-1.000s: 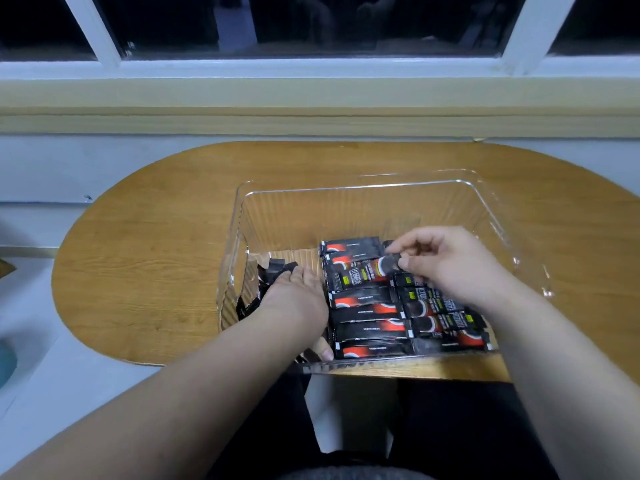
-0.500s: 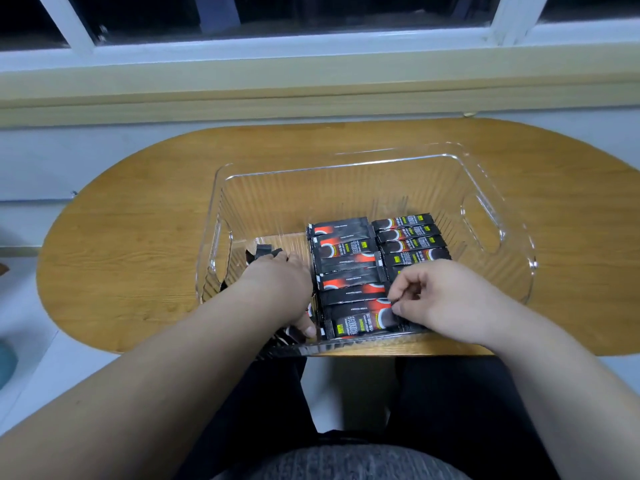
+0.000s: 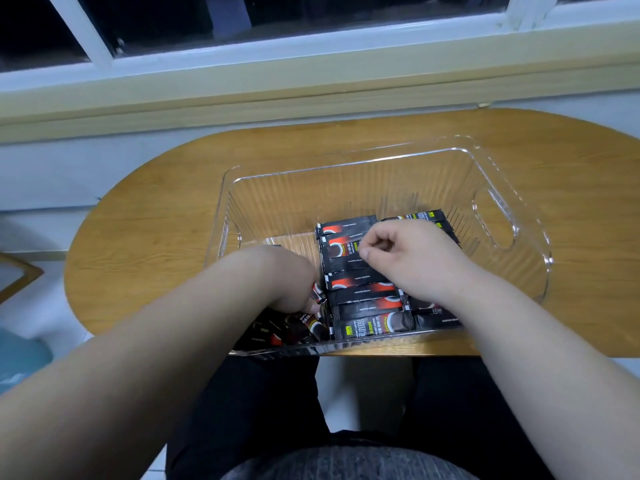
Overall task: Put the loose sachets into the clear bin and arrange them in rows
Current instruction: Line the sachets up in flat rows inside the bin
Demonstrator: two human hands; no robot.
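Note:
The clear bin [image 3: 498, 216] stands on the wooden table [image 3: 156, 244]. Black-and-red sachets [image 3: 363, 299] lie flat in a neat column down its middle. A second column [image 3: 415, 216] runs beside it on the right, mostly hidden under my right hand. Loose sachets [image 3: 294, 330] are heaped in the bin's near left corner. My left hand [image 3: 291, 278] reaches down into that heap and grips the end of one sachet [image 3: 318, 294]. My right hand [image 3: 408, 254] hovers over the far end of the columns. Its fingers are curled, thumb against forefinger, and no sachet shows between them.
The bin's right wall has a cut-out handle [image 3: 491, 220]. A window sill [image 3: 311, 95] and the wall run close behind the table. My lap shows below the table's near edge, which the bin slightly overhangs.
My right hand left a sachet at the near end of the middle column and moved back to the far end. My left hand dug lower into the loose heap and took hold of a sachet.

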